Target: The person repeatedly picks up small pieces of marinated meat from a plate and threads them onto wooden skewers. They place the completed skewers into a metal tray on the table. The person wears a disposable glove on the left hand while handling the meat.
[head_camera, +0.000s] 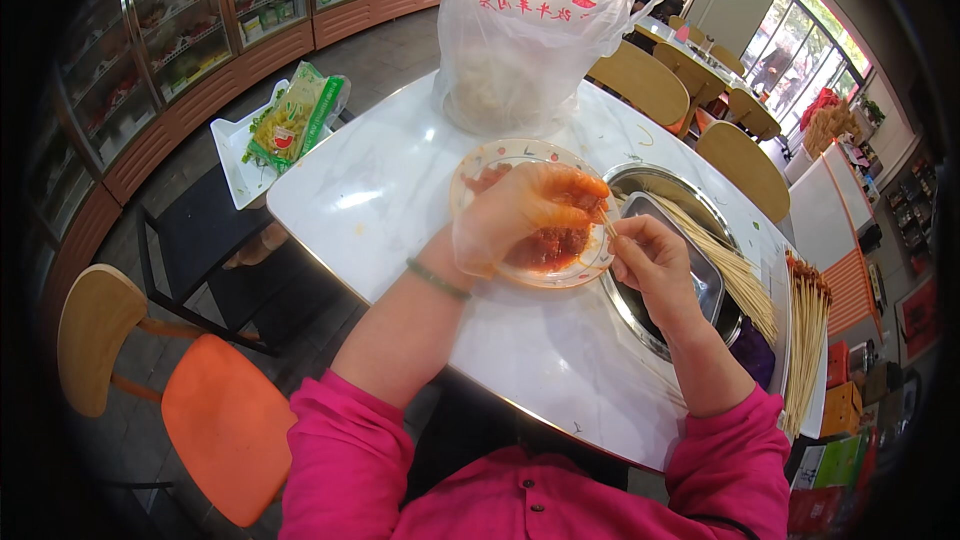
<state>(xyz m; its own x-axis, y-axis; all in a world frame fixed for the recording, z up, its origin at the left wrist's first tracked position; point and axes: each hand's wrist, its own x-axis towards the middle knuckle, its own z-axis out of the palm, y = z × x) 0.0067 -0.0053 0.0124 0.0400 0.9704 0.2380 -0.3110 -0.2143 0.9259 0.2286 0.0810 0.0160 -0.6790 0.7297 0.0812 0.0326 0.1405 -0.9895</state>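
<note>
My left hand, in a clear plastic glove smeared with orange-red sauce, is over a patterned plate. Its fingers pinch a bit of red sauced food, mostly hidden, at the plate's right side. More sauced food, apparently meat, lies on the plate beneath. Bare-skinned, my right hand grips a thin wooden skewer between thumb and fingers, its tip at the left fingertips. Beside that hand, a round metal basin holds a rectangular metal tray and a bundle of bare skewers.
At the right edge, loaded skewers lie on a white tray. Behind the plate stands a plastic bag bearing writing. A green food packet rests in a white tray at left. An orange-seated chair is nearby.
</note>
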